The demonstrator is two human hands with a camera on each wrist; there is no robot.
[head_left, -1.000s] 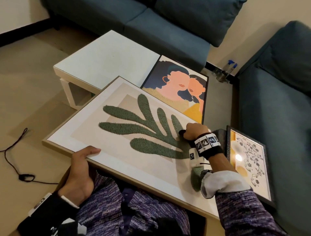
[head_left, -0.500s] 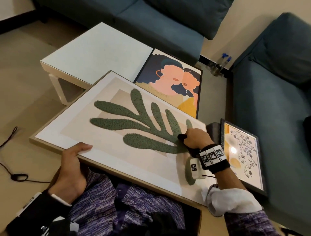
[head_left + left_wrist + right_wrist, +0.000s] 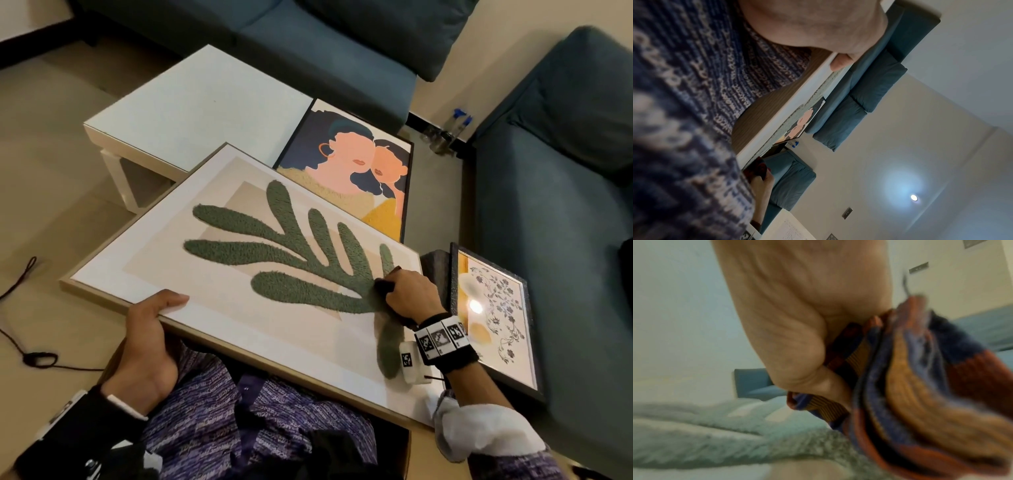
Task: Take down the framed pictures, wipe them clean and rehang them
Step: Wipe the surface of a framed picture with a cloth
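A person's right hand [image 3: 409,294] clutched a folded striped cloth [image 3: 920,386] against the wood-framed tufted green leaf picture [image 3: 239,260] on their lap, left hand [image 3: 150,342] gripping its edge; hard rubbing risked snagging the pile.

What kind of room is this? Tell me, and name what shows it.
Most likely a home living room: teal sofas set at a corner, a low white coffee table on the floor, and framed wall art taken down beside them.

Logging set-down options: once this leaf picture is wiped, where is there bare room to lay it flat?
The white low table top is bare, bordered by the teal sofa and the black-framed portrait of two faces. It is crowded on the right, around the black-framed floral picture.
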